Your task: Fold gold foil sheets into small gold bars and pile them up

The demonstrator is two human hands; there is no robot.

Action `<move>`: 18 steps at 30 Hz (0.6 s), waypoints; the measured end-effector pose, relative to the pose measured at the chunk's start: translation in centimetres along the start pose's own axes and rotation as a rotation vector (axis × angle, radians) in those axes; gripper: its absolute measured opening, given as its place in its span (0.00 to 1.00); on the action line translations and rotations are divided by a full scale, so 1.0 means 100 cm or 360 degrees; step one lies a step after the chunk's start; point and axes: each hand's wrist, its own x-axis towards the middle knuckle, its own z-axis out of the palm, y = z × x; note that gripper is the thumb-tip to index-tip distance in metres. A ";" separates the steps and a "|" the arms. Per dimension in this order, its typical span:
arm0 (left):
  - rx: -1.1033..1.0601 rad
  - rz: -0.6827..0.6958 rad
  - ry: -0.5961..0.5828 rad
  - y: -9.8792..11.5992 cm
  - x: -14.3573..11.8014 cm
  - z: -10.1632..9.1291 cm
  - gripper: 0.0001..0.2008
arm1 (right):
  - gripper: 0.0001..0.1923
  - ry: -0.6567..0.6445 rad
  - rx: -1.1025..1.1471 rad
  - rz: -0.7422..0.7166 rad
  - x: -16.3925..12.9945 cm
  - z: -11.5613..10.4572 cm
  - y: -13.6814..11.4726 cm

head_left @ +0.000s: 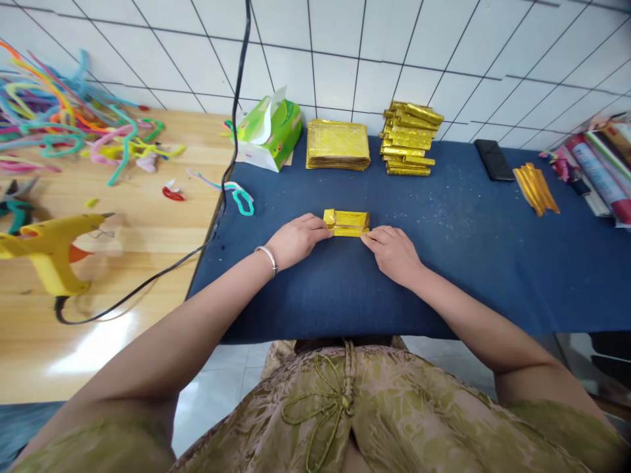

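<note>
A partly folded sheet of gold foil paper point(351, 220) lies on the dark blue cloth point(315, 295) in front of me. My left hand point(298, 242), with a silver bangle at the wrist, pinches its near left corner. At the near right corner, my right hand point(394, 255) grips the same sheet between thumb and fingers. Creases run along the sheet's length, and its near edge is turned up. Behind it are a flat stack of gold foil sheets point(338, 144) and a pile of rolled gold foil tubes point(409, 139).
A green tissue box point(276, 135) stands at the back left. A yellow glue gun point(64, 253) and colourful pipe cleaners point(69, 125) lie on the wooden table. A black cable point(231, 157) crosses the view. To the right are a black phone point(493, 159) and gold strips point(536, 189).
</note>
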 end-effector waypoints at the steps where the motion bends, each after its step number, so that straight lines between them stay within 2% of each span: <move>1: 0.0049 0.0022 -0.0026 0.001 0.001 -0.002 0.16 | 0.19 -0.0003 -0.0007 -0.0008 0.001 -0.001 0.000; 5: 0.0262 0.0062 -0.0099 0.004 0.007 -0.008 0.14 | 0.15 0.0004 0.0028 -0.0015 0.007 -0.002 0.006; 8: 0.0343 0.0046 -0.0050 0.005 0.012 -0.004 0.14 | 0.13 0.0048 0.0086 -0.0010 0.011 -0.001 0.012; 13: 0.0192 -0.0057 0.0128 0.001 0.014 0.006 0.13 | 0.11 0.0161 0.0151 0.0012 0.012 0.002 0.014; 18: 0.0017 -0.0091 0.0166 0.000 0.012 0.007 0.13 | 0.12 0.0210 0.0112 -0.0024 0.010 0.006 0.015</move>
